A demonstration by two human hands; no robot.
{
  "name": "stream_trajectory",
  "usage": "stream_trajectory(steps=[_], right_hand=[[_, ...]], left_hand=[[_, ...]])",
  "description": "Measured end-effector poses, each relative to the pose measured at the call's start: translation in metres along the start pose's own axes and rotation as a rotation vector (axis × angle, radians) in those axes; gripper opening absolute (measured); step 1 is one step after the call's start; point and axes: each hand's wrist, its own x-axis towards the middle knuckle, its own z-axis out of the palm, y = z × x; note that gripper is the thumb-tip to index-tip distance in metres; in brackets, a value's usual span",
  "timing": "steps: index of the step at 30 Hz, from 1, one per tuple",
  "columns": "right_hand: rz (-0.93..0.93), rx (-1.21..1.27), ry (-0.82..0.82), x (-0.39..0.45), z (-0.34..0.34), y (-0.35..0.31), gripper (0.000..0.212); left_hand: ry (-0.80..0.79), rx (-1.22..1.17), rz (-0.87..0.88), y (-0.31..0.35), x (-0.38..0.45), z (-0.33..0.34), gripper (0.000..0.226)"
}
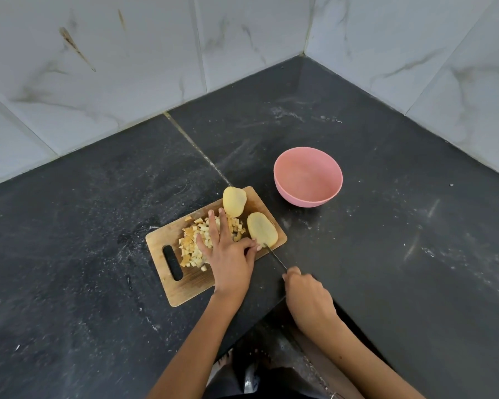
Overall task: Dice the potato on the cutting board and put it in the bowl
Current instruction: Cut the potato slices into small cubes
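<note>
Two potato halves [262,232] are lying on the cutting board [185,286], beside a heap of diced potato [198,246]. Over that heap the left hand [228,254] is resting, fingers spread straight. Just off the board's right edge, the right hand [307,298] is gripping a knife [274,256]. Beyond the board's far corner, a pink bowl [308,177] is sitting on the dark worktop [386,226]. No writing is showing.

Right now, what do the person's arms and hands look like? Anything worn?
Both arms are bare as far up as the head view shows: no sleeves, gloves or watch visible. The left hand and right hand show no rings that I can make out. Fingernails look short and unpainted. No markings visible.
</note>
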Motion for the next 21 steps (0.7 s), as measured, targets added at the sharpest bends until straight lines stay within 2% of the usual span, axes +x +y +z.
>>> stream_trajectory(steps=[6, 10, 14, 21], right_hand=[[-0.001, 0.066, -0.038, -0.016, -0.01, 0.015, 0.035], [-0.068, 0.186, 0.071, -0.005, -0.021, 0.004, 0.034], [-0.083, 0.122, 0.12, 0.029, -0.021, -0.016, 0.035], [-0.107, 0.042, 0.054, 0.045, -0.022, -0.029, 0.026]], left_hand=[[-0.001, -0.019, -0.028, 0.003, -0.001, -0.001, 0.008], [-0.026, -0.044, -0.082, 0.005, -0.003, -0.002, 0.006], [-0.033, -0.064, -0.096, 0.008, -0.004, -0.002, 0.006], [-0.059, -0.066, -0.165, 0.011, 0.0, -0.004, 0.009]])
